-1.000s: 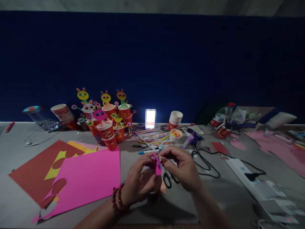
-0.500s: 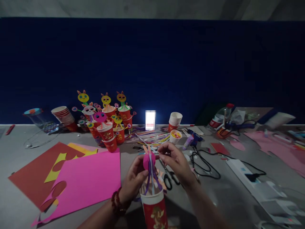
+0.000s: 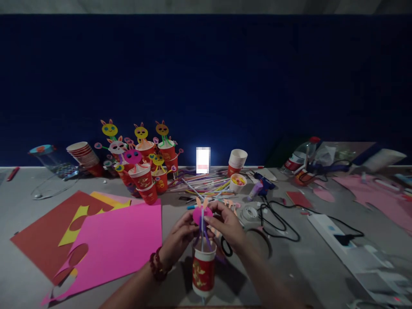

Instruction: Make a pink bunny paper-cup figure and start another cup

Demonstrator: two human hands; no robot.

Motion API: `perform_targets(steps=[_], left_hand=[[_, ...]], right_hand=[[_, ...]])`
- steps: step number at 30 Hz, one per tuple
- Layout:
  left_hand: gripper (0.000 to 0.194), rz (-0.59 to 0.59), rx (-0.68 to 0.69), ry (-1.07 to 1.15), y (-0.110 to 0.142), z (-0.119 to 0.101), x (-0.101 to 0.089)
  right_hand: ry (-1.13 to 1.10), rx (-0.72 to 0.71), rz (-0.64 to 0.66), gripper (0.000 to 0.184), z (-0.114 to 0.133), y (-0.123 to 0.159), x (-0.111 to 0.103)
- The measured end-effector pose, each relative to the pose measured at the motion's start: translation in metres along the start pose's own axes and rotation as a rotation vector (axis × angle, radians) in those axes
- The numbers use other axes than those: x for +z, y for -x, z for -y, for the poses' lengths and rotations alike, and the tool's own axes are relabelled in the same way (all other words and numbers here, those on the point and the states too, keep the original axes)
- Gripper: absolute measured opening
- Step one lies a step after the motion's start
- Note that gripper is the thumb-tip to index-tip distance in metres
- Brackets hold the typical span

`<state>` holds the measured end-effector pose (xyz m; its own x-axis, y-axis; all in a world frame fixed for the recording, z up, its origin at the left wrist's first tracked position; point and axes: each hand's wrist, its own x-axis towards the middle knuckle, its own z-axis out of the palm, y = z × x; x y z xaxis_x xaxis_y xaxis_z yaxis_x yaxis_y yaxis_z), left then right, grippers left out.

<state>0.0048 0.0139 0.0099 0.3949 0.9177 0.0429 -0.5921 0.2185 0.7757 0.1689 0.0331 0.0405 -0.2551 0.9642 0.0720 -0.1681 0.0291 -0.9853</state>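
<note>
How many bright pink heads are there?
2: the near head between the left hand and right hand, and the far head above a red cup at left. Others may be hidden.

At 6 o'clock in the view, the cup point(image 3: 203, 274) looks like smooth paper, its printed red faintly shiny. At the cup's 12 o'clock, the disc point(image 3: 197, 216) is flat, matt paper or thin card; the pale stick point(image 3: 202, 236) against it has a smooth, plastic look. The bracelet's point(image 3: 157, 264) beads, at 7, are glossy. At 8, the pink sheet point(image 3: 128, 240) and brown sheet point(image 3: 41, 238) are smooth, matt paper. The jar point(image 3: 56, 165) at 9 and bottle point(image 3: 294, 161) at 3 appear clear plastic. At 4, the power strip point(image 3: 326, 229) is smooth white plastic. The grey tabletop point(image 3: 180, 296) looks matt.
</note>
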Motion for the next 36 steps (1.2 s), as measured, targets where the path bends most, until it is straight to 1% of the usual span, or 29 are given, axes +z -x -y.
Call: perform_targets(steps=[2, 4, 6, 8, 11, 17, 21, 27, 31, 36], left_hand=[[0.031, -0.025, 0.000, -0.045, -0.002, 0.002, -0.001], [0.029, -0.089, 0.004, -0.117, -0.004, 0.003, 0.000], [0.028, -0.150, 0.008, -0.174, -0.007, 0.004, 0.002], [0.029, -0.183, 0.010, -0.203, -0.009, 0.004, 0.005], [0.032, -0.199, 0.021, -0.222, -0.010, 0.003, 0.008], [0.032, -0.206, 0.026, -0.303, -0.006, 0.004, 0.010], [0.035, -0.229, 0.046, -0.336, -0.003, 0.005, 0.011], [0.028, -0.235, 0.079, -0.390, -0.002, 0.003, 0.014], [0.026, -0.241, 0.089, -0.378, -0.003, 0.002, 0.017], [0.032, -0.270, 0.087, -0.300, -0.002, 0.002, 0.018]], right_hand=[[0.046, 0.002, -0.012, 0.026, -0.004, -0.001, -0.002], [0.079, 0.009, -0.005, 0.024, -0.007, -0.002, -0.002], [0.083, 0.018, -0.003, 0.024, -0.008, -0.002, -0.002], [0.063, 0.027, -0.006, 0.025, -0.008, -0.003, -0.001], [0.020, 0.025, -0.014, 0.026, -0.008, -0.005, 0.000], [-0.037, -0.034, -0.048, 0.022, -0.005, -0.008, 0.004], [-0.036, -0.061, -0.053, 0.016, -0.002, -0.006, 0.007], [0.030, -0.052, -0.096, 0.018, -0.009, -0.006, 0.007], [0.021, -0.048, -0.116, 0.018, -0.013, -0.006, 0.008], [-0.051, 0.002, -0.127, 0.017, -0.009, -0.006, 0.011]])
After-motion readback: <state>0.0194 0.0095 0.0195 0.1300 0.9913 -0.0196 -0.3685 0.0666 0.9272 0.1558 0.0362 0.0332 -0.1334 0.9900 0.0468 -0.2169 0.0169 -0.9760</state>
